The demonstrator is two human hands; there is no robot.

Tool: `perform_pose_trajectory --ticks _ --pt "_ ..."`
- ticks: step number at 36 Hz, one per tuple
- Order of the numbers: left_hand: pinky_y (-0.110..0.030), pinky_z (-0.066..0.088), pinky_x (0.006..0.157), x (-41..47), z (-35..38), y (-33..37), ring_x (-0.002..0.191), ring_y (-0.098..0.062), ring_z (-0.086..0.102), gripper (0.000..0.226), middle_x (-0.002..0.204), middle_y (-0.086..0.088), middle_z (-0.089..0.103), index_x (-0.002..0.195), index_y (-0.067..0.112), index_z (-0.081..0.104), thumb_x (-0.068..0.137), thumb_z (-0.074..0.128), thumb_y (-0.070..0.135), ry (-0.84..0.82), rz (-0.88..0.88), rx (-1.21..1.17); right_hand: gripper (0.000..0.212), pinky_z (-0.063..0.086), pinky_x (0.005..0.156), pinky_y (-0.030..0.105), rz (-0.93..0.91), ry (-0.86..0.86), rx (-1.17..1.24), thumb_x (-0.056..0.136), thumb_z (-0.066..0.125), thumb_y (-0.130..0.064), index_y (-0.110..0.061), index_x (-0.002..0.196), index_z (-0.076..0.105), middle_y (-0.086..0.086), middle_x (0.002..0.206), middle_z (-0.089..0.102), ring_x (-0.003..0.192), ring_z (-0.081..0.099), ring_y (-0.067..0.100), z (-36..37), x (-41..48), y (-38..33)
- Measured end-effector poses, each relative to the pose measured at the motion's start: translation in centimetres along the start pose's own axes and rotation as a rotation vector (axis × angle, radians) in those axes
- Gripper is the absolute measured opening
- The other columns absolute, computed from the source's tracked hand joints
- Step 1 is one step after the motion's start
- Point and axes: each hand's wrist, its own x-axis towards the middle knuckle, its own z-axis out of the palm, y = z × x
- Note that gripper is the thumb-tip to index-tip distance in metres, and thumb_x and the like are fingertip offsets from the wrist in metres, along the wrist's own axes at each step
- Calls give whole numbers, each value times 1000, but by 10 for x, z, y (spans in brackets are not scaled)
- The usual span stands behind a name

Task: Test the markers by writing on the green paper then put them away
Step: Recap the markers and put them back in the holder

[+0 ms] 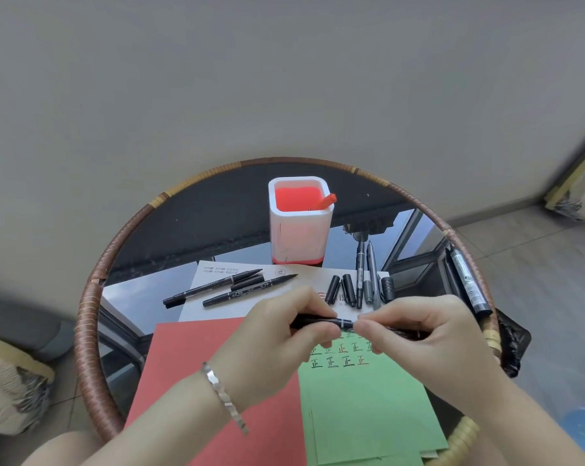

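Note:
A black marker (pixel 321 321) lies level between both hands above the green paper (pixel 365 408). My left hand (pixel 284 334) grips its left part, my right hand (pixel 415 334) pinches its right end. The green paper bears rows of written characters (pixel 341 359), partly hidden by my hands. Two uncapped black markers (pixel 217 287) (pixel 250 290) lie on white paper (pixel 284 274) to the left. Loose caps (pixel 343 289) and two more markers (pixel 366 274) lie to the right. A white holder with a red inside (pixel 299 223) stands behind, with a red marker (pixel 328 200) in it.
Everything sits on a round glass table with a woven rim (pixel 89 297). A red paper sheet (pixel 197 371) lies left of the green one. A thick black marker (pixel 469 280) rests by the right rim. Cushions sit on the floor at left and far right.

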Motion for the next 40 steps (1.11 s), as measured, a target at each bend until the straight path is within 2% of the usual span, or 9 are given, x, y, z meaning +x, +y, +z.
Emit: perform_pose_trajectory --ticks 8,12,15,19,22,24,28,32,40 --pt "-23 38 49 23 -20 9 42 -8 44 13 53 8 60 78 15 57 89 54 10 -400 -250 -11 21 41 44 12 -350 -64 -323 78 65 -31 -13 73 74 -9 58 68 45 54 0 0 7 14" --pt "-28 44 69 28 -6 11 74 -11 55 11 80 7 61 92 18 56 94 45 16 -295 -27 489 23 40 53 2 -236 -125 -317 76 63 -35 -16 76 75 -18 63 66 53 57 -8 -5 19 12" --pt "-29 36 65 26 16 -1 79 -21 53 14 87 -3 59 95 10 54 96 41 15 -133 236 774 24 39 55 6 -118 -152 -383 78 60 -37 -18 76 74 -17 60 66 55 59 0 0 23 14" --pt "-25 45 41 23 25 -15 54 -17 58 23 66 3 62 92 15 61 88 40 25 96 320 738 16 50 54 27 17 -55 -252 83 59 -31 -20 79 71 -9 65 68 57 61 11 -15 27 12" --pt "-21 44 53 22 24 -9 60 -8 53 32 75 8 58 122 34 46 95 40 17 305 200 504 11 47 61 18 84 223 -347 85 59 -24 -20 81 68 -8 76 68 72 59 8 -40 32 23" --pt "-14 40 52 25 19 -3 57 -5 48 34 72 7 53 108 46 42 95 36 16 424 216 253 10 43 67 25 167 377 -503 85 58 -18 -17 84 68 -1 85 67 77 56 11 -57 34 38" --pt "-11 44 66 49 5 28 74 0 54 15 88 -2 57 97 19 49 94 43 6 723 328 -49 29 41 78 37 498 288 -809 86 55 -17 -13 114 58 15 113 56 104 48 32 -75 33 69" --pt "-13 47 77 79 -10 46 87 0 60 19 91 5 62 92 20 52 90 49 1 788 293 -137 41 41 84 39 627 150 -883 86 52 -15 -16 127 47 17 122 48 108 43 35 -68 31 84" --pt "-24 45 74 116 -31 8 79 -8 56 11 86 7 59 97 13 55 87 59 13 635 5 275 43 33 72 32 648 161 -749 86 43 -5 -15 128 44 16 119 46 88 39 28 -57 22 91"
